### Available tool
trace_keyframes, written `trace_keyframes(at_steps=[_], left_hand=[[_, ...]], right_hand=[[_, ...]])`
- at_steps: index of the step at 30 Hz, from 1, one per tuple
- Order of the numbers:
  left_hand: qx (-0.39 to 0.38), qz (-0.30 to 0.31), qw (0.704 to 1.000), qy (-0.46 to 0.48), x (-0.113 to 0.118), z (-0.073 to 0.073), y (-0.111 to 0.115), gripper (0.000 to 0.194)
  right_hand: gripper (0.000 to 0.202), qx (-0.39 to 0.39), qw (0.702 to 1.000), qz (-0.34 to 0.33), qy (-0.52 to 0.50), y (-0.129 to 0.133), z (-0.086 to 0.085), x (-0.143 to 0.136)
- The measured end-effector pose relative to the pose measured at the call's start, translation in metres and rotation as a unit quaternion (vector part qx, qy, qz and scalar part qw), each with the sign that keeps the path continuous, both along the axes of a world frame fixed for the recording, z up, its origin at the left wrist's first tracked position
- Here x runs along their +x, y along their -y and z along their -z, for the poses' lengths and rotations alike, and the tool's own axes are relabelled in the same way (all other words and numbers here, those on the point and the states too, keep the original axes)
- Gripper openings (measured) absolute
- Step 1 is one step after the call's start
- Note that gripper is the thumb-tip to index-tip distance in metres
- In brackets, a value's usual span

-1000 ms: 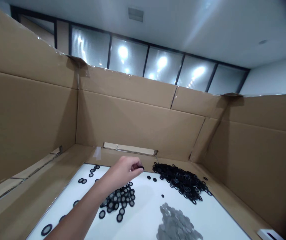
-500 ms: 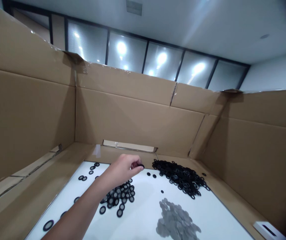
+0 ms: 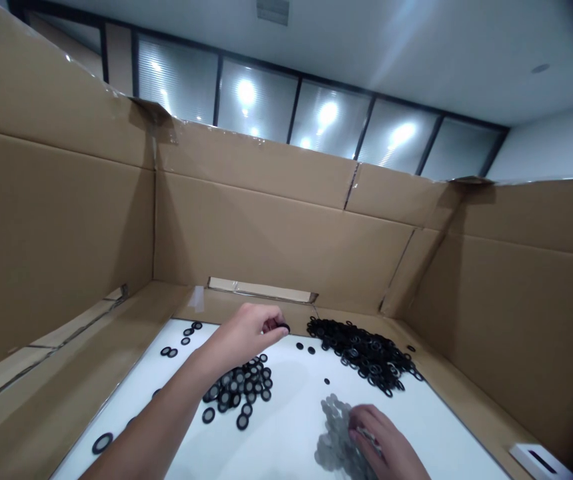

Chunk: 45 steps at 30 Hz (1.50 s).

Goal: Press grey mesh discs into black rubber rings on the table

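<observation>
1. Head view, the only one here, with everything placed from the grey disc pile (image 3: 333, 430). Lying on the white board (image 3: 286, 440), partly covered by the right hand (image 3: 389, 443).
2. Pinching a black ring (image 3: 283, 328) in the left hand (image 3: 255, 327), fingers (image 3: 272, 313) pretty much closed, beyond the grey disc pile and off to its left. Tilted and fairly edge-on, that ring; can't tell the exact angle.
3. Reaching over the right side of the grey disc pile with the right hand, knuckles up, fingers (image 3: 365, 419) half curled. Looks like touching the top discs, but too blurry to swear to it. Can't tell about any disc in the grip either.
4. The bit that matters: right hand by far the nearer one, with discs right under and just left of its fingers. From the left hand, same pile well apart, toward the wearer and to the right. No long axis to line up on round discs.
5. Beyond and right of the grey disc pile: a heap of loose black rings (image 3: 366, 353). To its left: a cluster of grey-centred rings (image 3: 246, 385), partly behind the left forearm. All around: cardboard walls (image 3: 266, 247).
</observation>
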<state>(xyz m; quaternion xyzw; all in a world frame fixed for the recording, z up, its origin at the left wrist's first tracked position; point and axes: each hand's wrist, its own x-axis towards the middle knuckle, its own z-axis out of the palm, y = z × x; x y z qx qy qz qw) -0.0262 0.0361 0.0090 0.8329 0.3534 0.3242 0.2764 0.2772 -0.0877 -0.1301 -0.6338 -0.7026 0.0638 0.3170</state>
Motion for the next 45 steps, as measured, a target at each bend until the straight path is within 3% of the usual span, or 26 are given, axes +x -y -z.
trace_keyframes(at_steps=[5,10,15,19,22,26,30,45], left_hand=[[0.009,0.003,1.0,0.002,-0.001,-0.001,-0.003,0.022],[0.018,-0.023,0.999,0.029,0.004,0.001,-0.002,0.021],[-0.135,0.002,0.979,0.15,0.006,0.004,-0.007,0.024],[-0.221,0.011,0.939,0.263,0.0,0.002,-0.015,0.029],[-0.223,0.017,0.928,0.298,-0.006,-0.002,-0.017,0.029],[-0.236,0.069,0.917,0.314,-0.01,-0.004,-0.018,0.032],[-0.225,0.093,0.92,0.307,-0.011,-0.006,-0.017,0.029],[-0.162,0.082,0.923,0.341,-0.007,-0.012,-0.003,0.023]], right_hand=[[0.029,-0.062,0.997,0.001,-0.049,-0.02,-0.014,0.011],[0.026,-0.037,0.984,-0.006,-0.174,-0.029,-0.07,-0.02],[0.023,0.026,0.965,-0.089,-0.244,-0.057,-0.127,-0.076],[0.016,0.077,0.959,-0.134,-0.239,-0.083,-0.15,-0.117],[0.014,0.086,0.954,-0.161,-0.239,-0.098,-0.157,-0.136],[0.014,0.119,0.948,-0.157,-0.251,-0.107,-0.159,-0.143],[0.014,0.134,0.948,-0.153,-0.243,-0.103,-0.161,-0.139],[0.011,0.173,0.958,-0.131,-0.19,-0.083,-0.169,-0.143]])
